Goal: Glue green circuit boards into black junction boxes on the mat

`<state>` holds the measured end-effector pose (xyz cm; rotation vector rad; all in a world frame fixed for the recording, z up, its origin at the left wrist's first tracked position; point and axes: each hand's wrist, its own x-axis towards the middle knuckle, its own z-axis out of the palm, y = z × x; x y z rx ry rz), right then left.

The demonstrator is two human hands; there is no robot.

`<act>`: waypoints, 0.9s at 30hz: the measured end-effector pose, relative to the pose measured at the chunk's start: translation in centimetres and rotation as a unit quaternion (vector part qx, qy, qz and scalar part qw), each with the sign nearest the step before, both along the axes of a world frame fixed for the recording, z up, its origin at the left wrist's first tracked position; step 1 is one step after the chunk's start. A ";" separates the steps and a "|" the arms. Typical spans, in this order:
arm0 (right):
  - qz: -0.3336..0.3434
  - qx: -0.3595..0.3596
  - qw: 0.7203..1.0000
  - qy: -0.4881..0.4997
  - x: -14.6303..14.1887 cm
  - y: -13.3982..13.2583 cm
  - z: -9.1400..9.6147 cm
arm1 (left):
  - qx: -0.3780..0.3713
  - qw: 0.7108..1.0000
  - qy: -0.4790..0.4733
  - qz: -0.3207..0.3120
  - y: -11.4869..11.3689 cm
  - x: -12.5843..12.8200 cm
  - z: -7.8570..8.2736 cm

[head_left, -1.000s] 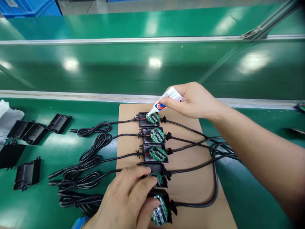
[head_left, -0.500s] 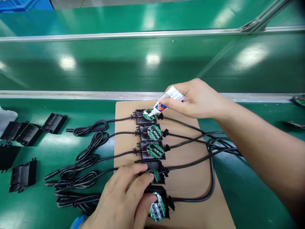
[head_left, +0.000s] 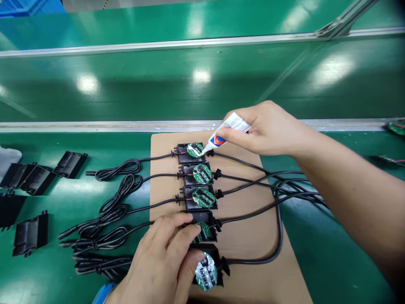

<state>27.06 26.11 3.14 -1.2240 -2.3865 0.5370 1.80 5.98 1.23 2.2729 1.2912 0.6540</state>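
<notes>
My right hand point(head_left: 265, 128) is closed around a white glue tube point(head_left: 218, 140) with a blue and red label. Its nozzle points down-left and meets the right edge of the farthest round green circuit board point(head_left: 194, 149), where a white streak shows. That board lies on a black plastic case point(head_left: 183, 159). Two similar boards, the second point(head_left: 202, 174) and third point(head_left: 204, 197), lie nearer. My left hand point(head_left: 161, 257) rests with fingers apart; its index fingertip touches the fourth board point(head_left: 205, 230), which it partly covers. The thumb is against the nearest board point(head_left: 206, 272), which is streaked white.
The cases sit in a column on a tan board point(head_left: 247, 236) on the green table. Black cables point(head_left: 122, 188) lie coiled at left; others run right beneath my forearm. Several loose black cases point(head_left: 30, 234) lie far left. A metal rail point(head_left: 95, 126) crosses behind.
The tube's nozzle has moved from the middle of the farthest board to its right edge, and a white streak shows there. My left hand stays on the nearer boards.
</notes>
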 end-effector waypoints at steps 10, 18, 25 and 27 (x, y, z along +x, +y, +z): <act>-0.044 -0.020 0.999 -0.015 -1.2 0.6 -0.1 | -0.013 1.000 0.011 -0.007 0.4 0.1 -0.3; -0.042 0.003 0.999 -0.020 -0.5 0.8 -0.7 | 0.010 0.998 0.045 -0.053 0.9 0.6 -0.2; 0.003 -0.026 0.996 0.088 0.5 -2.6 0.0 | -0.017 0.995 0.076 -0.059 0.5 0.6 -0.4; 0.031 -0.033 0.995 0.085 0.0 -3.4 0.0 | -0.024 0.995 0.078 -0.058 0.4 0.6 -0.4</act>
